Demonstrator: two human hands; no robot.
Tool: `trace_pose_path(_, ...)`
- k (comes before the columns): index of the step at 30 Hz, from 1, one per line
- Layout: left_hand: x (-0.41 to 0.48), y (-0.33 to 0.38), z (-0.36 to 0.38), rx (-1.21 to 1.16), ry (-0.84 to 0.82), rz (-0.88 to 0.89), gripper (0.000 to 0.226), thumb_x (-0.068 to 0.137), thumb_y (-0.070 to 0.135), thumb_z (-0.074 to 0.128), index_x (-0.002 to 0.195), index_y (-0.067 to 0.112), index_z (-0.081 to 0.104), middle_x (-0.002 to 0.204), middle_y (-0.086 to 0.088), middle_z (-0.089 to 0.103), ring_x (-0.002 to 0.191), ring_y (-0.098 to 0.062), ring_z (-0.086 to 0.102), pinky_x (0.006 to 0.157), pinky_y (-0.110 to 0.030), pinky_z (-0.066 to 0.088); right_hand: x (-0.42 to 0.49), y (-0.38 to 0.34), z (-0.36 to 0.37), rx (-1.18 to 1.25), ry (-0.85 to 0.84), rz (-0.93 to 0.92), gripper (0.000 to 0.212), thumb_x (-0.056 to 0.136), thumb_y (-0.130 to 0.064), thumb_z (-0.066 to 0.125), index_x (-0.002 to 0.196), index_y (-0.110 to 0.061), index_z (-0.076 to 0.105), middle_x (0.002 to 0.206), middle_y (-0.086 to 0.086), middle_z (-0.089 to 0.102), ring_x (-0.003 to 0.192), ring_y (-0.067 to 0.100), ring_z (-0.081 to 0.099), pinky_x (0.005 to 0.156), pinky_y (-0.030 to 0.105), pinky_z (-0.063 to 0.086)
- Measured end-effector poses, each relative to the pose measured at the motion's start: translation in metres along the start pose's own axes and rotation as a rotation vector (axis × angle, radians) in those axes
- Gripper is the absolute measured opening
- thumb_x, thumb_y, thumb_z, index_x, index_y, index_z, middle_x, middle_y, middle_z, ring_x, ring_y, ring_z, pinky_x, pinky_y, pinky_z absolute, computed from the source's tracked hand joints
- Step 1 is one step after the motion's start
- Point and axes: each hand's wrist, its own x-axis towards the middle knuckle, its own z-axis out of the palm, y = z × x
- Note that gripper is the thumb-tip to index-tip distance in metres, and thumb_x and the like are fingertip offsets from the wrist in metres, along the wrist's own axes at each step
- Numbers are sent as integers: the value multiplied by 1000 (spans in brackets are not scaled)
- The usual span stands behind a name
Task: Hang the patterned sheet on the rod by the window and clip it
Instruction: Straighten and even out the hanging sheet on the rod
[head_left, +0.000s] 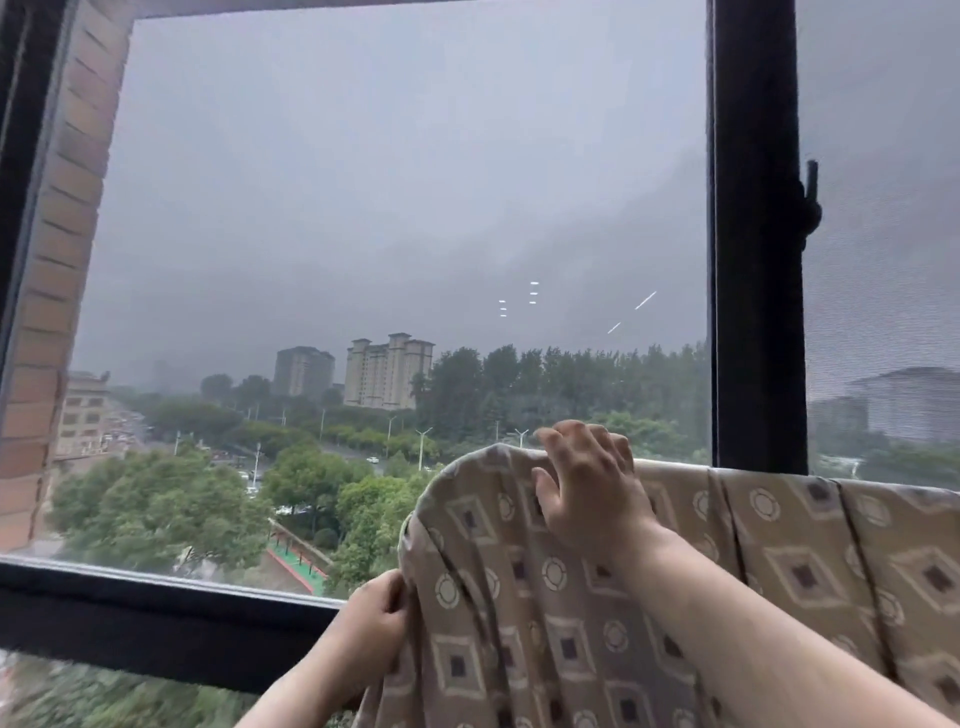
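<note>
The patterned sheet (779, 551), beige with brown diamonds and pale circles, hangs draped in front of the window across the lower right of the view. The rod is hidden under its top fold. My right hand (587, 483) lies over the sheet's top left corner, fingers curled over the upper edge. My left hand (376, 618) pinches the sheet's left edge lower down. No clip is in view.
A dark window frame post (753, 234) with a handle (810, 202) stands behind the sheet. The dark sill bar (156, 618) runs along the lower left. A brick wall edge (62, 260) lines the left side. Outside are trees and buildings.
</note>
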Motion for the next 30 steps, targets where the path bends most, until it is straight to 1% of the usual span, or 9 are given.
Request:
trace_pose_path(2,4,-9,-11,31,-84,47,23,94,17,53,76,22,67,78,20,72,73,6,62,71,-23,51,15,-10,-4,5,-117,12,24,94,-38,49,105,-22,63,104,-1,64,102,24,58,90,36,39)
trace_pose_path(6,-4,-21,-33,-57,-163,107,37,86,-3,53,84,28,75,83,1,76,74,-8,69,67,-33,59,30,-38,-12,-33,-231,48,32,97,-48,40,80,-23,50,93,0,63,89,25,59,72,33,37)
trace_pose_path(8,-11,-24,-51,-129,-138,123,47,81,-11,48,79,27,76,74,-2,75,62,-5,66,58,-24,54,33,-54,-18,-55,-304,105,35,97,-52,36,81,-23,50,93,0,62,89,24,57,72,34,36)
trace_pose_path(14,-27,-70,-175,-61,52,217,49,60,10,45,76,47,73,79,12,75,73,6,65,66,-15,49,38,-92,-43,-214,-433,257,48,95,-62,26,87,-25,55,107,5,66,102,26,59,78,38,42)
trace_pose_path(19,-18,-85,-261,104,128,274,50,65,19,50,84,64,63,66,14,69,64,-2,61,64,-29,49,44,-133,-56,-217,-440,335,58,92,-69,26,62,-26,51,84,4,61,88,26,59,75,37,44)
trace_pose_path(22,-2,-60,-293,118,249,250,27,71,28,47,80,39,70,74,-2,68,71,-20,62,65,-36,47,48,-155,-63,-237,-465,371,63,92,-69,26,67,-22,58,80,2,57,81,25,54,74,36,44)
trace_pose_path(24,13,-44,-304,59,303,214,28,77,27,45,84,19,70,81,-13,70,81,-30,65,73,-41,49,48,-160,-70,-243,-483,401,64,93,-69,25,71,-20,60,80,2,58,81,24,54,73,35,42)
trace_pose_path(27,17,-38,-311,-199,56,116,19,89,19,61,81,3,66,81,-28,67,77,-38,65,71,-45,52,37,-161,-82,-233,-491,437,61,94,-66,26,65,-21,55,73,-3,56,78,21,55,70,35,41)
trace_pose_path(30,-4,-54,-301,-372,-381,-63,61,58,52,85,87,1,68,82,-23,69,65,-33,65,56,-32,54,22,-158,-96,-235,-451,455,61,94,-65,25,70,-22,61,74,-6,60,77,17,57,66,34,38)
